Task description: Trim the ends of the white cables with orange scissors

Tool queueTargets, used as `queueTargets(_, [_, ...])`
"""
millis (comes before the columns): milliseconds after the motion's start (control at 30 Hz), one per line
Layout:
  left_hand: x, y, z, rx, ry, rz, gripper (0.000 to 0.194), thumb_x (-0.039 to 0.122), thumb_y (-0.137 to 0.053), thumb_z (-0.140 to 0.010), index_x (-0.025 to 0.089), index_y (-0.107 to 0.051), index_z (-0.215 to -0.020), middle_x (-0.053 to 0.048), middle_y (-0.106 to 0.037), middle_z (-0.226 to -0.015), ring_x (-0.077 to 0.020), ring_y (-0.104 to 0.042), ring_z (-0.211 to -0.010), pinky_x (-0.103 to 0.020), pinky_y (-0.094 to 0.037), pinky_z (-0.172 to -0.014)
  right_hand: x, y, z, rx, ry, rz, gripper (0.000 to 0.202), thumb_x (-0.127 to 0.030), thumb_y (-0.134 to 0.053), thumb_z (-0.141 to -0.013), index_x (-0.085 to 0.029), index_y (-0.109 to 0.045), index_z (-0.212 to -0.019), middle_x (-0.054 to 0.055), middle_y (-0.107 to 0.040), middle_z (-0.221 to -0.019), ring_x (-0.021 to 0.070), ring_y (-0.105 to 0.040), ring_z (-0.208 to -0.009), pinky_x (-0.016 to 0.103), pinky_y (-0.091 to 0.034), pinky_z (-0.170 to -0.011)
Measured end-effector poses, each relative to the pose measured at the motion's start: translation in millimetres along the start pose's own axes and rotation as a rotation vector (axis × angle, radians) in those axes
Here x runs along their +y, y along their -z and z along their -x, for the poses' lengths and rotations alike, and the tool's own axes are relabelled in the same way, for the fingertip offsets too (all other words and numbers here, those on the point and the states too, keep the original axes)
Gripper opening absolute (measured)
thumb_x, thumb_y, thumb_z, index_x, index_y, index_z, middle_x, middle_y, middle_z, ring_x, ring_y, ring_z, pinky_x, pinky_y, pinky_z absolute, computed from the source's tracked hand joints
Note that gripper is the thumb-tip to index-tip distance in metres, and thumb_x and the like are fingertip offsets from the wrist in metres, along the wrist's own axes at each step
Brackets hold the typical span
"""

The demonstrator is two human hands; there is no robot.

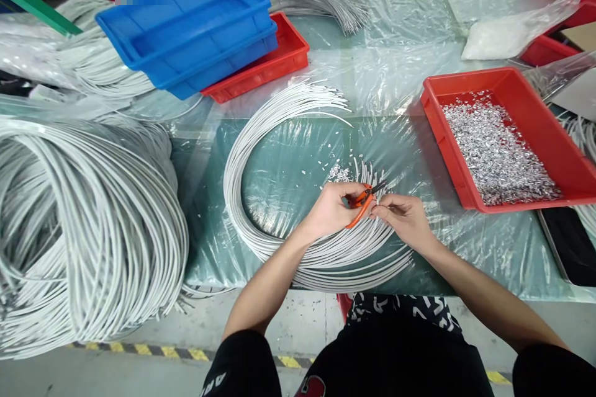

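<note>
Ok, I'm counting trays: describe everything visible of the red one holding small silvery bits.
The red tray is rectangular, shallow, open, apparently plastic, with a raised rim. It sits angled on the sheeted table, right of the right hand, untouched. Small silvery bits cover much of its floor; the right side is mostly bare. A dark phone lies by its near edge.

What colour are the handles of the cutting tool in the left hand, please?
The handles are orange, shown best in the head view.
</note>
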State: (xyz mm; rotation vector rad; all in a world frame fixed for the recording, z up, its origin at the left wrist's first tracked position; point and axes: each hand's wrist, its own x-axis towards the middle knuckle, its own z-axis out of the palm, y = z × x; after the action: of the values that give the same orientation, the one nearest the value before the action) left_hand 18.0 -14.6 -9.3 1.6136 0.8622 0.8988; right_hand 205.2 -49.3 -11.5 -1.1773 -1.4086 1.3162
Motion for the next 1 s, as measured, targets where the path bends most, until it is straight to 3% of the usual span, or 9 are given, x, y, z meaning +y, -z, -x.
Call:
queueTargets(300, [2.5, 0.8, 0.7, 0.015, -0.098, -0.124, 0.027, 0.026, -0.072, -0.081, 0.015, -0.055, -0.064, 0.003, -0.050, -0.064, -0.0085, -0.041, -0.062, -0.022, -0.035, -0.059, -0.3, -1.0, -0.3, 0.013, -0.019, -0.010, 0.042, -0.058, -0.076, -0.079, -0.019, -0.070, -0.064, 0.000, -0.058, -0.053, 0.0126, -0.049, -0.052, 0.027, -0.040, -0.051])
queueTargets(667, [-0.8, 0.0, 1.3, 0.016, -0.064, -0.099, 0.029, 0.033, -0.075, -0.081, 0.014, -0.061, -0.065, 0.003, -0.053, -0.063, -0.0086, -0.043, -0.061, -0.022, -0.037, -0.058, 2.9, 0.7, -0.7, -0.007, 0.006, -0.010, 0.039, -0.054, -0.078, -0.079, -0.019, -0.069, -0.063, 0.003, -0.067, -0.061, 0.0140, -0.055, -0.056, 0.027, -0.043, -0.054])
queueTargets(1000, [4.3, 2.9, 1.6, -0.012, -0.047, -0.083, 0.023, 0.022, -0.072, -0.079, 0.015, -0.058, -0.062, 0.005, -0.048, -0.061, -0.0072, -0.040, -0.059, -0.021, -0.035, -0.057, 4.6, 0.1, -0.5, 0.001, -0.008, -0.010, 0.041, -0.052, -0.085, -0.071, -0.018, -0.066, -0.059, 0.000, -0.060, -0.054, 0.0113, -0.046, -0.052, 0.026, -0.037, -0.050])
